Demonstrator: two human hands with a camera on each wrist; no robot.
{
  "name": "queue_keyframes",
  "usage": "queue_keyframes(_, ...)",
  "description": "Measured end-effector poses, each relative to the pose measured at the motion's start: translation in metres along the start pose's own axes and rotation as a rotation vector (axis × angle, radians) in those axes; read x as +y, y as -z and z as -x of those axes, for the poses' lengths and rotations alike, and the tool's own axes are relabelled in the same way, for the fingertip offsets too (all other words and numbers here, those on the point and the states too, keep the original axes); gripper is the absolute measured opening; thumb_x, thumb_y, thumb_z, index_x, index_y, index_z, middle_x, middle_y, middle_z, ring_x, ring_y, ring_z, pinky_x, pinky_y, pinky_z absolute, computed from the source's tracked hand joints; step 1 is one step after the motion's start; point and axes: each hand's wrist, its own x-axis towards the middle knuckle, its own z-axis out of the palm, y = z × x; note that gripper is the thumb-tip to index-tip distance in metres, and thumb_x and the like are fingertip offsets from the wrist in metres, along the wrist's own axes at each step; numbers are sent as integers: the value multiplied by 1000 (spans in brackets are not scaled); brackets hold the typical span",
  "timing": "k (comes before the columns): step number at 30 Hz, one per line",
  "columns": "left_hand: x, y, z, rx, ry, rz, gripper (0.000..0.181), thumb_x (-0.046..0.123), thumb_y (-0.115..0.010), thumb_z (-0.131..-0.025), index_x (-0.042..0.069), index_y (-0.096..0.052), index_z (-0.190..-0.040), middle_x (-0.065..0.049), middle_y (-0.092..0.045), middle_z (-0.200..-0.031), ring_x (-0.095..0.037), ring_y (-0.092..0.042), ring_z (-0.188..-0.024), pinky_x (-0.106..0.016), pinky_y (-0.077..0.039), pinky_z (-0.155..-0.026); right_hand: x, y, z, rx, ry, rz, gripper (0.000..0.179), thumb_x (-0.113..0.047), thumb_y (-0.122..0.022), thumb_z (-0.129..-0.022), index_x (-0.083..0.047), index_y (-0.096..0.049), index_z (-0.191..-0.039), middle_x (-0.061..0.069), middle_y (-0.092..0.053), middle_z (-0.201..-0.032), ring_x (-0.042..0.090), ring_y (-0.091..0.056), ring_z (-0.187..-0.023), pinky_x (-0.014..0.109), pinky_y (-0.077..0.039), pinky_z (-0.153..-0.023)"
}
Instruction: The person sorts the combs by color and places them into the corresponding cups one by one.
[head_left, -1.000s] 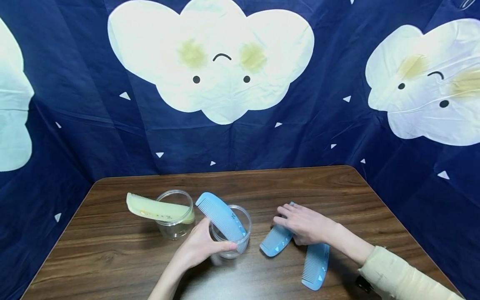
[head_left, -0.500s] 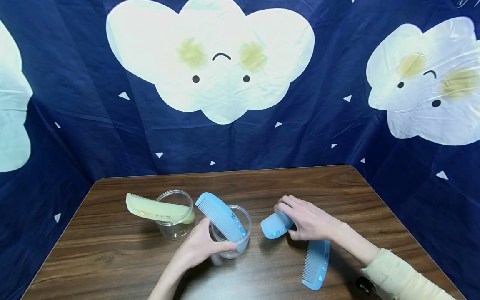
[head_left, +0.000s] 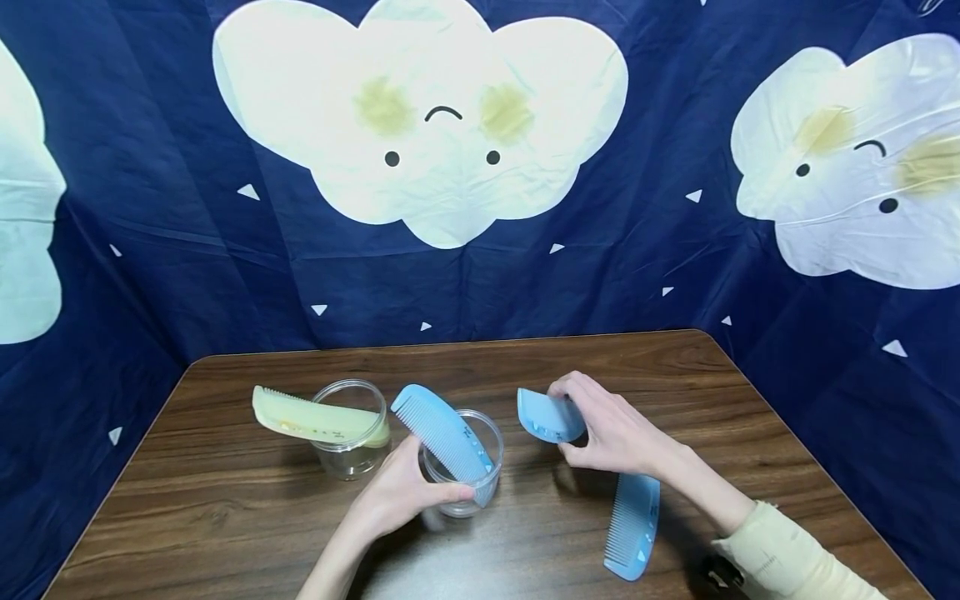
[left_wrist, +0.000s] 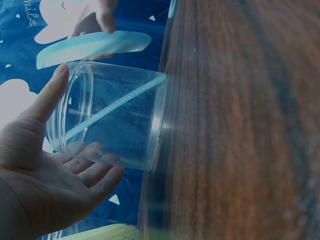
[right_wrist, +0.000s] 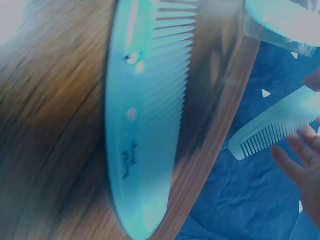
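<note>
My left hand (head_left: 397, 493) grips the rim of a clear plastic jar (left_wrist: 135, 120), with the thumb on the near side. A blue comb (head_left: 441, 435) leans inside that jar, its upper half sticking out to the left. Above the table, to the right of the jar, my right hand (head_left: 618, 429) pinches a second blue comb (head_left: 550, 417) by one end between thumb and fingers. Its far end points left toward the jar. Below my right wrist a third blue comb (head_left: 632, 529) lies flat on the table, its top partly hidden by the arm; it looms large in the right wrist view.
Left of the held jar stands another clear jar (head_left: 348, 462), with a pale green comb (head_left: 318, 417) leaning far out over its left rim. The wooden table (head_left: 187, 508) ends at a dark blue cloth backdrop (head_left: 465, 292) with white clouds.
My right hand has lifted the second blue comb off the table and turned it, raising it up and slightly away. My left hand and the jar have stayed in place.
</note>
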Motion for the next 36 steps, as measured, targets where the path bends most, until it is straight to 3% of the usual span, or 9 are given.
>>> queue_keyframes(11,-1,-1,0,-1,4,-1,76,45,-96,-66,18,-62,-128,2,-71,-116,-19,-63,-120,-44,-47,-106,-13,5,-12,61,-81,-133,63,-27,-84,-75,-22,-50,-128,-10,-55,-121,5,-59,-107,32,-57,-92)
queue_keyframes(21,-1,-1,0,-2,4,4,75,45,-96,-66,19,-62,-127,2,-71,-117,-19,-62,-121,-45,-47,-107,-25,9,-26,129,-166,-251,65,-25,-86,-75,-26,-46,-127,-11,-54,-117,9,-62,-108,34,-56,-94)
queue_keyframes(25,-1,-1,0,-4,8,1,75,46,-96,-66,19,-62,-128,2,-71,-118,-19,-62,-121,-45,-47,-106,-29,8,-31,178,-161,-302,65,-23,-86,-75,-23,-48,-128,-8,-55,-117,11,-62,-107,39,-56,-94)
queue_keyframes(31,-2,0,0,-8,6,2,73,45,-96,-66,19,-63,-126,1,-71,-116,-17,-63,-118,-44,-48,-104,-36,10,-41,248,-135,-405,62,-18,-84,-78,-19,-50,-129,-4,-58,-115,10,-63,-103,33,-57,-91)
queue_keyframes(36,-2,0,0,-9,11,1,72,45,-95,-67,19,-63,-126,2,-71,-116,-17,-63,-118,-43,-49,-103,-44,12,-51,299,-131,-476,63,-15,-85,-78,-16,-50,-130,0,-60,-112,12,-63,-100,36,-58,-88)
